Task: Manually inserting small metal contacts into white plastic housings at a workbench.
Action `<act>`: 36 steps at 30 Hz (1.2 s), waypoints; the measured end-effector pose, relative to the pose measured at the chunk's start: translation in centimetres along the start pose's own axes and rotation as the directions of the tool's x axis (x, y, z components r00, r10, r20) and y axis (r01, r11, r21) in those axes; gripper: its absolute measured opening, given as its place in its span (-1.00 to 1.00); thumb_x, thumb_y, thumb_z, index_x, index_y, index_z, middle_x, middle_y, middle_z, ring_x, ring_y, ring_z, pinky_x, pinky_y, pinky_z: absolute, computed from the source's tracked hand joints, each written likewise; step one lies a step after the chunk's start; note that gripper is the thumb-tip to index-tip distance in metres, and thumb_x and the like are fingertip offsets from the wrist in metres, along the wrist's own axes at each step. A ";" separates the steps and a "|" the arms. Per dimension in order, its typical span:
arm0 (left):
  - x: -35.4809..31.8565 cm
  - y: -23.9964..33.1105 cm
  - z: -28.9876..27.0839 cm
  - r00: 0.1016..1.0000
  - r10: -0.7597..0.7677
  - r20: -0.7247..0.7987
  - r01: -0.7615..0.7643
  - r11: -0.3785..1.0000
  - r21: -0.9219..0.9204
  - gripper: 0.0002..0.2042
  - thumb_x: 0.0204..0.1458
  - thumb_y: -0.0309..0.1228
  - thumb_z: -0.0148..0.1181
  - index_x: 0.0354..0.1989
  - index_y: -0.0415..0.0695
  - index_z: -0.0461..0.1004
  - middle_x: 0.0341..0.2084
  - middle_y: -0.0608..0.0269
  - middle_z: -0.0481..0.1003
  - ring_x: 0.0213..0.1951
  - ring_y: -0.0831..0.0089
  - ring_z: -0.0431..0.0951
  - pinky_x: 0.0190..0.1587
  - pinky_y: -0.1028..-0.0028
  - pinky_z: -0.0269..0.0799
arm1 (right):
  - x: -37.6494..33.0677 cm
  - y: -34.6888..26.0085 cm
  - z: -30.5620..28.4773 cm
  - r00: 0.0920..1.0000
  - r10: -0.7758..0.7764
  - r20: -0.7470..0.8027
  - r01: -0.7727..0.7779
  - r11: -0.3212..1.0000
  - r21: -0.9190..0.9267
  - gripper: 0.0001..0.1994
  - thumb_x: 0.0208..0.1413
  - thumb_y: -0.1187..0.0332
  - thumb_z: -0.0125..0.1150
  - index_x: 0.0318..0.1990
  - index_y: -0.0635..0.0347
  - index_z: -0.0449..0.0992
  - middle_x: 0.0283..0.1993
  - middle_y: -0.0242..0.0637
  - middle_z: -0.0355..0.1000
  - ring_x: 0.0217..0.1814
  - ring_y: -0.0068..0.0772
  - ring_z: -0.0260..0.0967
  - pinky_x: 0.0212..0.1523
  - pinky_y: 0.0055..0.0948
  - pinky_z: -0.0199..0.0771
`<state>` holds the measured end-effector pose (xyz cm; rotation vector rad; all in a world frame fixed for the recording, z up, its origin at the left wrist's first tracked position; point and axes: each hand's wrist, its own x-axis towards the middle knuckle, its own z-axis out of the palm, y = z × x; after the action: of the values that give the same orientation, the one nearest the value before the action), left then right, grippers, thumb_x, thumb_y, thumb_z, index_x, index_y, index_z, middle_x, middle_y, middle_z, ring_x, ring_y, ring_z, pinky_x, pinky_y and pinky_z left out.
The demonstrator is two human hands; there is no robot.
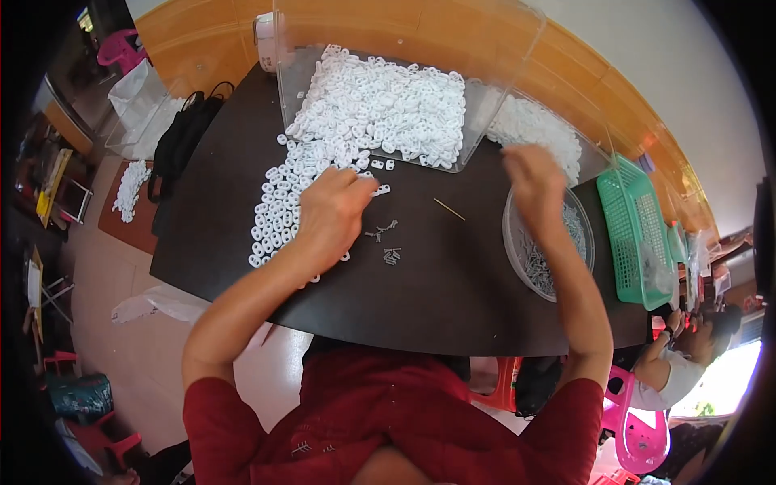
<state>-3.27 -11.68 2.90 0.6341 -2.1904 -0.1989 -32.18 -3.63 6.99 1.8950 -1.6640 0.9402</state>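
My left hand (330, 212) rests palm down on the dark table (436, 283), fingers curled over small white plastic pieces (279, 206) that spill from a tipped clear box (380, 97). Whether it grips one is hidden. My right hand (532, 184) is raised and blurred above the edge of a round clear bowl (517, 242) holding small grey metal pins (554, 250); its fingers look bunched, and I cannot tell if they hold anything. A few loose metal pins (388, 242) lie on the table between the hands. A thin wooden stick (449, 209) lies nearby.
A second clear box of white pieces (537, 129) stands behind the bowl. A green plastic basket (634, 230) sits at the right. A black bag (182, 137) lies at the table's left end. Another person (687, 356) sits at lower right. Pink stools stand on the floor.
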 end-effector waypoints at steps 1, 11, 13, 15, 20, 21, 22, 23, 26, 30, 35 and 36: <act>0.5 -0.5 0.8 1.000 -0.009 0.002 0.009 1.000 0.010 -0.87 -0.21 -0.64 0.11 -0.44 -0.19 0.48 -0.55 0.18 0.40 -0.42 0.22 0.39 -0.38 0.36 0.32 | -0.7 -1.4 1.0 0.989 -0.126 0.075 0.125 0.992 0.023 -0.87 -0.13 0.53 0.21 -0.35 0.20 0.52 -0.38 -0.21 0.44 -0.31 -0.18 0.38 -0.29 -0.36 0.39; 2.4 -2.0 5.6 0.944 0.162 0.287 -0.240 0.935 0.262 -0.92 -0.33 -0.60 0.10 -0.57 -0.22 0.43 -0.50 0.11 0.36 -0.32 0.19 0.35 -0.26 0.30 0.30 | -2.9 -3.9 3.7 0.977 -0.029 0.210 -0.018 0.975 0.221 -0.90 -0.17 0.53 0.24 -0.42 0.21 0.50 -0.48 -0.25 0.37 -0.37 -0.20 0.34 -0.37 -0.31 0.34; 2.6 -2.0 5.6 0.938 0.154 0.312 -0.235 0.941 0.243 -0.91 -0.34 -0.61 0.10 -0.57 -0.22 0.42 -0.50 0.11 0.36 -0.32 0.19 0.34 -0.26 0.31 0.30 | -3.1 -4.1 3.9 0.976 -0.020 0.218 -0.031 0.973 0.228 -0.90 -0.17 0.53 0.24 -0.42 0.21 0.51 -0.48 -0.25 0.37 -0.37 -0.19 0.34 -0.37 -0.31 0.35; 2.8 -1.8 5.3 0.956 0.131 0.262 -0.181 0.968 0.176 -0.92 -0.29 -0.63 0.11 -0.58 -0.21 0.38 -0.52 0.10 0.37 -0.34 0.17 0.38 -0.30 0.27 0.32 | -3.2 -4.8 3.9 0.966 0.029 0.257 -0.100 0.958 0.269 -0.91 -0.15 0.53 0.23 -0.41 0.23 0.51 -0.47 -0.23 0.38 -0.36 -0.19 0.36 -0.36 -0.33 0.36; 2.4 0.0 3.1 0.935 -0.032 0.353 0.097 0.981 -0.166 -0.92 -0.17 -0.61 0.16 -0.49 -0.22 0.39 -0.52 0.14 0.42 -0.40 0.24 0.45 -0.37 0.37 0.35 | -3.5 -6.6 4.1 0.874 0.229 0.430 -0.438 0.755 0.488 -0.91 -0.07 0.49 0.23 -0.37 0.28 0.53 -0.45 -0.35 0.45 -0.43 -0.47 0.35 -0.38 -0.49 0.36; 2.3 0.8 2.4 0.922 -0.099 0.374 0.237 0.909 -0.344 -0.92 -0.12 -0.60 0.17 -0.46 -0.22 0.40 -0.52 0.16 0.44 -0.43 0.30 0.46 -0.39 0.42 0.35 | -3.5 -7.1 3.8 0.765 0.324 0.556 -0.628 0.567 0.534 -0.90 -0.04 0.47 0.23 -0.35 0.30 0.53 -0.45 -0.39 0.46 -0.45 -0.58 0.34 -0.39 -0.55 0.35; 2.0 1.1 2.0 0.921 -0.102 0.376 0.240 0.908 -0.342 -0.92 -0.12 -0.60 0.17 -0.46 -0.22 0.40 -0.52 0.16 0.44 -0.43 0.30 0.46 -0.39 0.42 0.35 | -3.5 -7.5 3.6 0.764 0.324 0.558 -0.630 0.564 0.534 -0.90 -0.04 0.47 0.23 -0.35 0.30 0.53 -0.45 -0.39 0.46 -0.45 -0.58 0.34 -0.39 -0.55 0.35; 1.5 1.3 1.7 0.917 -0.155 0.366 0.308 0.860 -0.407 -0.92 -0.11 -0.62 0.16 -0.43 -0.23 0.42 -0.51 0.20 0.43 -0.43 0.38 0.45 -0.38 0.47 0.34 | -3.5 -7.8 3.4 0.745 0.297 0.597 -0.658 0.472 0.587 -0.89 -0.01 0.44 0.22 -0.35 0.30 0.53 -0.45 -0.40 0.46 -0.46 -0.63 0.31 -0.40 -0.60 0.34; 0.2 2.3 1.0 0.934 -0.174 0.313 0.310 0.830 -0.463 -0.91 -0.07 -0.65 0.13 -0.37 -0.23 0.43 -0.51 0.27 0.42 -0.45 0.51 0.42 -0.38 0.55 0.33 | -3.1 -9.4 2.6 0.704 0.257 0.662 -0.709 0.308 0.634 -0.89 0.01 0.44 0.20 -0.37 0.32 0.53 -0.48 -0.42 0.45 -0.47 -0.70 0.29 -0.43 -0.66 0.30; -0.2 3.5 0.4 0.911 -0.243 0.334 0.393 0.760 -0.518 -0.85 -0.01 -0.64 0.11 -0.24 -0.23 0.41 -0.50 0.34 0.40 -0.45 0.63 0.38 -0.39 0.63 0.32 | -2.6 -11.0 2.0 0.663 0.244 0.708 -0.749 0.204 0.631 -0.89 0.01 0.44 0.19 -0.41 0.32 0.52 -0.53 -0.42 0.42 -0.47 -0.73 0.28 -0.46 -0.68 0.28; 0.2 3.0 -0.6 0.860 -0.303 0.410 0.509 0.461 -0.727 -0.79 0.01 -0.57 0.16 -0.17 -0.27 0.37 -0.49 0.36 0.41 -0.45 0.69 0.37 -0.40 0.68 0.32 | -1.9 -11.9 1.3 0.695 0.248 0.675 -0.719 0.238 0.653 -0.88 0.06 0.40 0.18 -0.35 0.28 0.51 -0.48 -0.39 0.45 -0.47 -0.74 0.29 -0.44 -0.72 0.29; 0.3 3.0 -1.0 0.854 -0.304 0.422 0.517 0.421 -0.745 -0.78 0.00 -0.55 0.18 -0.17 -0.27 0.38 -0.49 0.36 0.41 -0.45 0.68 0.37 -0.40 0.68 0.32 | -1.8 -12.2 1.2 0.722 0.273 0.636 -0.692 0.278 0.666 -0.88 0.06 0.40 0.18 -0.35 0.27 0.51 -0.48 -0.39 0.45 -0.47 -0.74 0.28 -0.45 -0.73 0.29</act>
<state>-3.85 -9.18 4.81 0.5652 -1.7467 -1.5877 -20.10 -1.15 6.09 2.2979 -2.4046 2.1933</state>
